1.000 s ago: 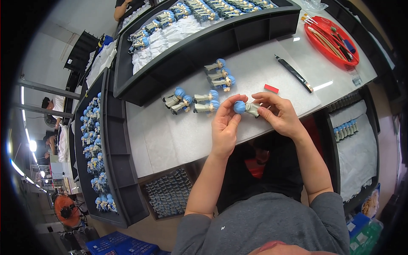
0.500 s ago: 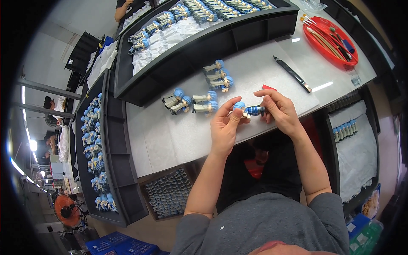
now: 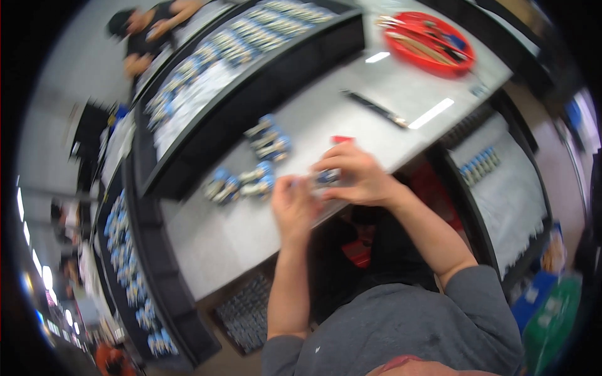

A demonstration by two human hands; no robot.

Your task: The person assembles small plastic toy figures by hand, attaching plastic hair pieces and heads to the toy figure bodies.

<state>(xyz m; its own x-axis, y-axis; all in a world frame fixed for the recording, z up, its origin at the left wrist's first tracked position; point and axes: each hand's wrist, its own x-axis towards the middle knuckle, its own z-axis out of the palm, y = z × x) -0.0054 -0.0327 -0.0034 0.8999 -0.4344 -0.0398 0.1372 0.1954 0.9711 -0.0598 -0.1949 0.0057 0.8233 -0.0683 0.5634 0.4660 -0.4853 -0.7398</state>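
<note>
The picture is smeared by motion. My right hand is closed on a small blue-haired figurine, thumb below and fingers above it, over the front edge of the white table. Close against the figurine's left side is my left hand; its fingers are too blurred to show whether they grip it. Beyond my left hand, more figurines lie in small groups on the tabletop. A small red piece lies just past my right hand. Farther back is a dark, slim pen-like tool.
A red tray holding brushes sits at the back right. Black crates of figurines stand behind and at the left. Another crate with white lining is at the right. A person works beyond the far crate.
The view has swung, so the table and crates appear shifted left. My hands have come closer together, and the right fingers now wrap over the figurine. More of the far person shows.
</note>
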